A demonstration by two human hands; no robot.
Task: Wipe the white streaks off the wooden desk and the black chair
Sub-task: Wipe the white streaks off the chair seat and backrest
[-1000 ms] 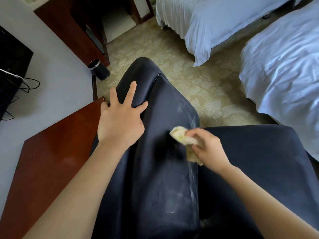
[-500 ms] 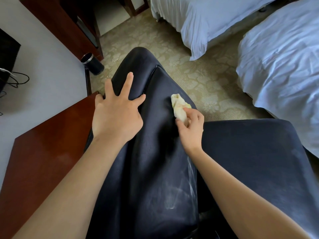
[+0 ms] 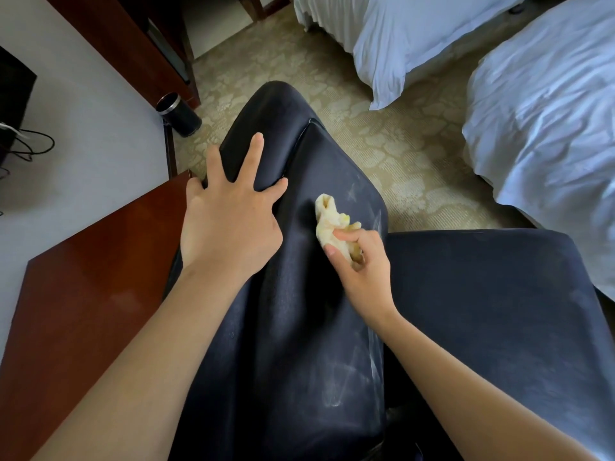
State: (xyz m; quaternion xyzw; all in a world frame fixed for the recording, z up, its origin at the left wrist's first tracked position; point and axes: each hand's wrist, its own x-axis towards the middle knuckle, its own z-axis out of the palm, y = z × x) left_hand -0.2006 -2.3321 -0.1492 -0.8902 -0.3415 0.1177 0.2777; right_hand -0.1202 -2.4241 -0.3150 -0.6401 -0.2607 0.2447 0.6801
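The black chair [image 3: 293,327] fills the middle of the view, its backrest top toward me. White streaks [image 3: 349,377] smear the lower backrest, and fainter ones [image 3: 352,194] sit near its upper right edge. My right hand [image 3: 362,267] grips a crumpled pale yellow cloth [image 3: 329,221] and presses it on the upper backrest. My left hand [image 3: 229,214] lies flat with spread fingers on the chair's left side, next to the wooden desk [image 3: 83,294].
A small black bin [image 3: 178,113] stands on the patterned carpet [image 3: 382,144] beyond the desk corner. Two beds with white sheets [image 3: 539,134] lie to the right. Dark wooden furniture [image 3: 133,38] and cables along the grey wall are at the upper left.
My right hand swept the cloth up the backrest, then drew it back down and slightly to the right. My left hand stayed pressed on the chair.
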